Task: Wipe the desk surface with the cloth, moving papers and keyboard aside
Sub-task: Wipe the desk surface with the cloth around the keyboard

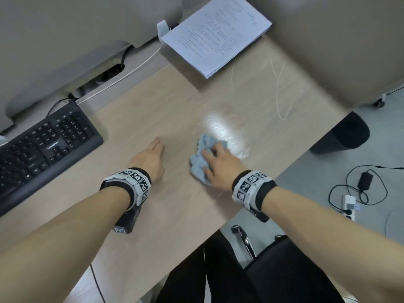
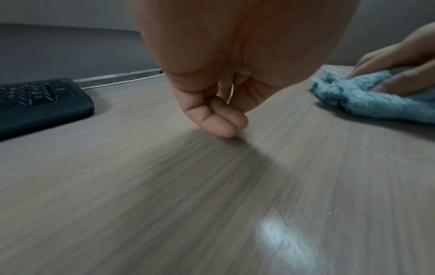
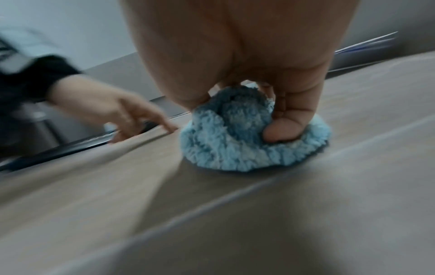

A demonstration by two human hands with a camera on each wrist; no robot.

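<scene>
A fluffy light-blue cloth (image 1: pixel 202 157) (image 2: pixel 360 96) (image 3: pixel 237 141) lies bunched on the wooden desk (image 1: pixel 175 110) near its middle. My right hand (image 1: pixel 218 160) (image 3: pixel 280 119) grips it, fingers curled into the folds and pressing it down on the wood. My left hand (image 1: pixel 150 157) (image 2: pixel 221 119) rests on the desk left of the cloth, fingers fairly straight and together, holding nothing. The black keyboard (image 1: pixel 41 149) (image 2: pixel 40 104) sits at the far left. A stack of printed papers (image 1: pixel 216 33) lies at the back of the desk against the partition.
Grey partition walls enclose the desk at the back and right. A cable slot (image 1: pixel 109 73) with cords sits behind the keyboard. The desk's right edge drops to the floor with a black bin (image 1: pixel 343 134), a power strip (image 1: pixel 349 204) and a chair (image 1: pixel 284 270).
</scene>
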